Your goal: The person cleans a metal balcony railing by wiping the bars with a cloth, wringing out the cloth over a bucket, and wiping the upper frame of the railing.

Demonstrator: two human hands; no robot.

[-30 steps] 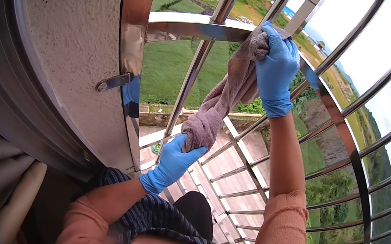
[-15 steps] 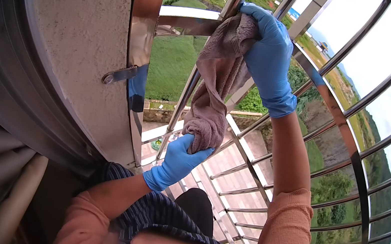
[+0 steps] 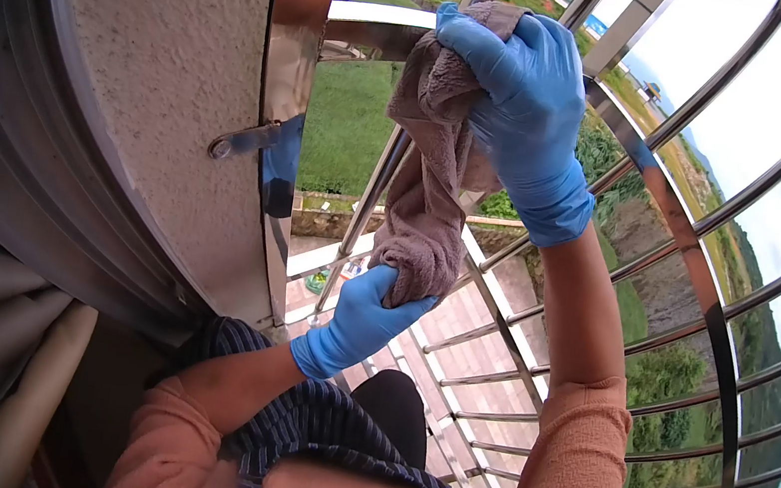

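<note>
A greyish-mauve cloth [image 3: 427, 189] hangs bunched and twisted between my two blue-gloved hands. My right hand [image 3: 531, 114] is closed on its upper end, pressing it around a shiny metal bar near the flat crossbar [image 3: 373, 25] of the railing. Lower down, my left hand [image 3: 363, 326] grips the gathered bottom end of the cloth. The part of the bar under the cloth and right hand is hidden.
Curved metal bars [image 3: 758, 183] form a cage on the right. A rough wall [image 3: 164, 38] with a metal bracket [image 3: 244, 140] stands at the left. Rolled items [image 3: 36, 383] lie lower left. Paving and grass show below through the bars.
My right hand has shifted slightly left, its fingers now further across the cloth's top. The cloth's upper part has bunched differently. My left hand keeps its hold, almost unmoved.
</note>
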